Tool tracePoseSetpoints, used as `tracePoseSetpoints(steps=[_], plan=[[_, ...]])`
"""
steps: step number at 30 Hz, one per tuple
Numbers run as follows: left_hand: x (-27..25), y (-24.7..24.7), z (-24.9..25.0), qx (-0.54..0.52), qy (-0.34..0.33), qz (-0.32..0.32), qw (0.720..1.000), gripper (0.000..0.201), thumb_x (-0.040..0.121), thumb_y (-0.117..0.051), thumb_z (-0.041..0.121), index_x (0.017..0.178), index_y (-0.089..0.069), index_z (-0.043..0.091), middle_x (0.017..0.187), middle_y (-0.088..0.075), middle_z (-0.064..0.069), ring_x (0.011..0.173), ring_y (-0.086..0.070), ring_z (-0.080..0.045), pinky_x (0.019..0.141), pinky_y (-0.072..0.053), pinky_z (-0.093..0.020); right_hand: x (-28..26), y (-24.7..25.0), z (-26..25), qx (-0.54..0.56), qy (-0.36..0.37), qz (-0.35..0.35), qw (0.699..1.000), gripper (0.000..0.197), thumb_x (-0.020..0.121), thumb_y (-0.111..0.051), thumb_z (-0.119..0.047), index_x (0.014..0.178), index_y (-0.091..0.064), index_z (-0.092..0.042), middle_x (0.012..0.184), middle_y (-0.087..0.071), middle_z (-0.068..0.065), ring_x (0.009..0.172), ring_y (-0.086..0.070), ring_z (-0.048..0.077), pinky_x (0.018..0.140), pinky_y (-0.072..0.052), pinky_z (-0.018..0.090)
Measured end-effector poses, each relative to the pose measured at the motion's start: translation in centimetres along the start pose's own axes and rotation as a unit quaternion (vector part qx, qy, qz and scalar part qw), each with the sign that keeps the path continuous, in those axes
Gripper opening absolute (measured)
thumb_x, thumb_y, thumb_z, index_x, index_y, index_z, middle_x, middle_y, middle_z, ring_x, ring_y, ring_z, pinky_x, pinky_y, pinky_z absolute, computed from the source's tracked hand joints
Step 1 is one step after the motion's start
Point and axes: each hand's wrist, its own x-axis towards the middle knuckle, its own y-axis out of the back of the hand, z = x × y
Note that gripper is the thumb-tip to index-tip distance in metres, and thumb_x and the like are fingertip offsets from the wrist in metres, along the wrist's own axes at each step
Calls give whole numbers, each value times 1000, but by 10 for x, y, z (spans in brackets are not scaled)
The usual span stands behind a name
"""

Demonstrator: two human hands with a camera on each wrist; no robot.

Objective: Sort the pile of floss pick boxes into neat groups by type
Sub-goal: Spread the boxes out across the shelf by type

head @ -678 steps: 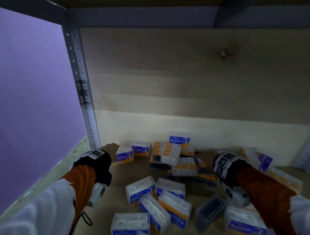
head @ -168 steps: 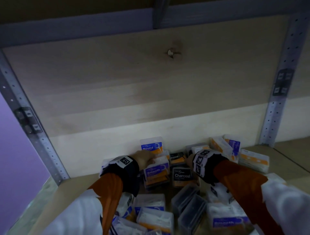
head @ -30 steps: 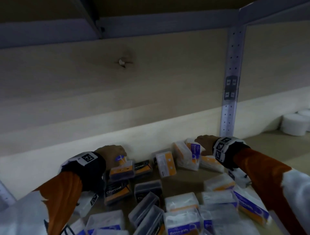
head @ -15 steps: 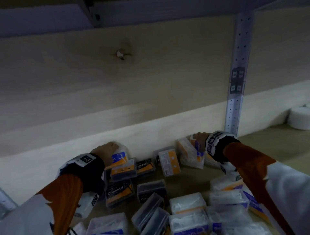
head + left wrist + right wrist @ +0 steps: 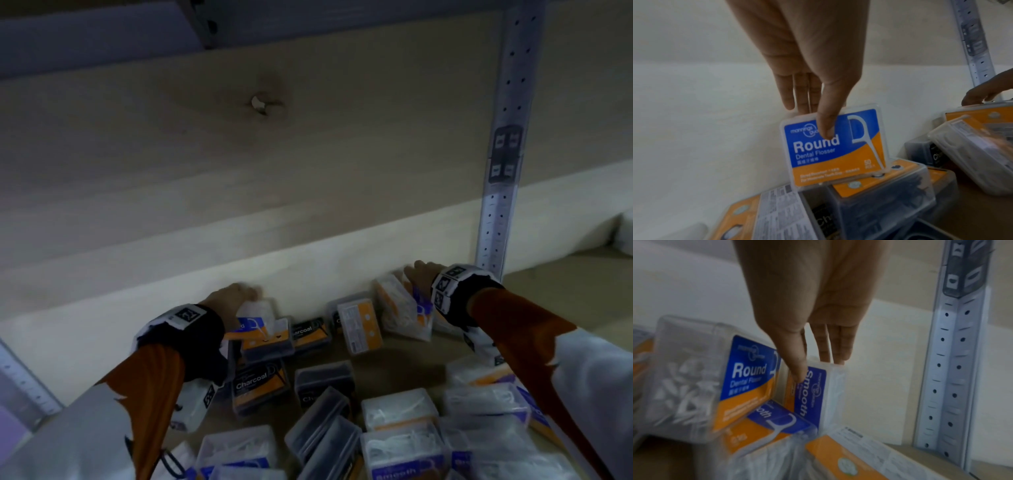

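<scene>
Floss pick boxes lie in a loose pile on a wooden shelf [image 5: 387, 363]. My left hand [image 5: 239, 296] [image 5: 813, 120] pinches a blue-and-orange Round box [image 5: 835, 146] [image 5: 255, 317], thumb on the label and fingers behind. The box leans on a dark box against the back board. My right hand [image 5: 416, 274] [image 5: 818, 368] pinches a purple Smooth box [image 5: 813, 386] [image 5: 423, 308], which stands on end near the metal post. Another Round box [image 5: 748, 378] leans just left of it.
Black Charcoal boxes [image 5: 258, 385] [image 5: 310, 334] lie between my hands. Several clear boxes of white picks [image 5: 399, 411] crowd the shelf front. The pale back board [image 5: 308, 267] stands close behind. A perforated metal post [image 5: 500, 171] rises at the right.
Both hands have reached further back toward the board. The left hand has brought the Round box up against it, and the right hand has shifted left with the Smooth box.
</scene>
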Motion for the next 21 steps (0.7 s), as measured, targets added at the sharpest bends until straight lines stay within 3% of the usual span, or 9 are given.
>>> tracePoseSetpoints(steps=[3, 7, 10, 15, 19, 21], plan=[[-2, 1, -2, 27, 6, -8, 1000, 61, 91, -57, 18, 145, -28, 17, 150, -28, -8, 138, -32, -20, 102, -30, -23, -3, 7, -1, 3, 3, 24, 1000, 65, 98, -44, -26, 150, -10, -7, 154, -17, 17, 142, -25, 32, 112, -26, 39], [-10, 1, -1, 69, 15, -4, 997, 48, 91, -57, 27, 135, -43, 13, 139, -39, -8, 126, -44, -22, 94, -39, -26, -9, 14, -3, -37, 25, 24, 999, 73, 90, -57, -21, 148, -14, -8, 144, -31, 16, 131, -40, 33, 101, -38, 40], [-18, 4, -3, 83, 10, 16, 996, 42, 91, -55, 32, 129, -50, 14, 134, -45, -6, 121, -49, -22, 92, -40, -26, -18, 15, 0, -63, 35, 51, 996, 64, 91, -57, -26, 143, -23, -10, 136, -35, 14, 123, -46, 33, 95, -42, 40], [-38, 14, -7, 74, 19, 46, 996, 47, 86, -62, 34, 128, -51, 17, 131, -47, -4, 120, -49, -22, 91, -40, -26, -45, 25, 11, -88, 31, 78, 993, 55, 94, -54, -26, 141, -28, -13, 138, -29, 14, 121, -45, 33, 93, -45, 39], [-60, 20, -12, 54, 32, 60, 996, 49, 83, -65, 34, 127, -51, 17, 128, -48, -5, 119, -48, -22, 92, -39, -26, -79, 34, 24, -59, 28, 108, 992, 55, 93, -54, -33, 139, -31, -13, 133, -31, 14, 119, -47, 33, 93, -44, 40], [-72, 21, -14, 53, 42, 60, 996, 51, 83, -65, 34, 129, -50, 18, 130, -46, -4, 121, -47, -22, 93, -38, -26, -97, 38, 30, -35, 23, 128, 991, 57, 90, -58, -27, 139, -32, -12, 131, -34, 15, 120, -47, 33, 95, -44, 41]])
